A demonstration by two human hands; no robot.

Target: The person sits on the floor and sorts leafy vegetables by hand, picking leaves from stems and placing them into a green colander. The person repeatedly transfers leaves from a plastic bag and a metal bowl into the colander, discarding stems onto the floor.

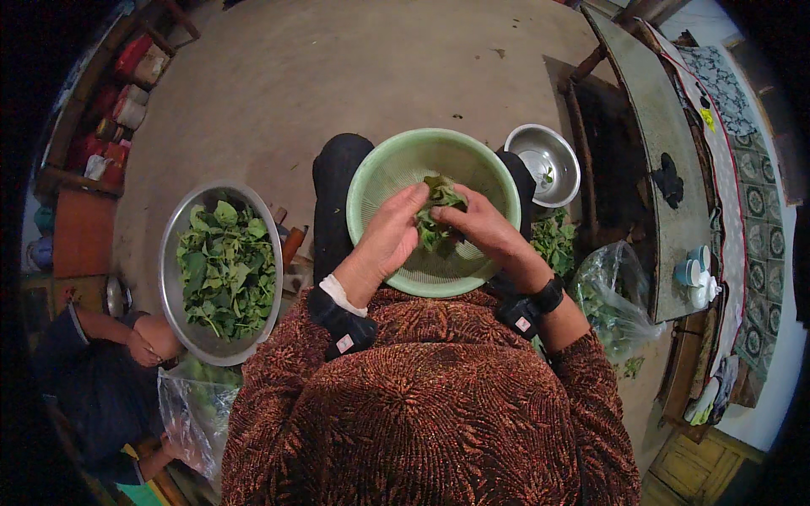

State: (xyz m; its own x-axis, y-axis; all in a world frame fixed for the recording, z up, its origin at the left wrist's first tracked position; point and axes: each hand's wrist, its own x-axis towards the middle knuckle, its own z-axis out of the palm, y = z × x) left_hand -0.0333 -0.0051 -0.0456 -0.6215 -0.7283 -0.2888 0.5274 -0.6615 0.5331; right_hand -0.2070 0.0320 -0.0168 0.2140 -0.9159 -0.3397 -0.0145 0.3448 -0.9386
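Observation:
A pale green plastic colander [373,166] rests across my lap between my knees. Over it, both hands grip one bunch of leafy greens [436,235]. My left hand [391,231] pinches the bunch from the left, its thumb pointing up along the leaves. From the right, my right hand [486,229] holds the same bunch, thumb and forefinger pressed against it; its other fingers are partly hidden. Beneath the bunch, the ribbed inside of the colander shows, partly covered by my hands.
To the left stands a large steel basin [166,272] of picked greens, beside a seated person [95,379] with a plastic bag [196,405]. At right are a small steel bowl [528,148], loose greens [554,240], a clear bag of greens [614,297] and a long table [671,240] with cups [686,272].

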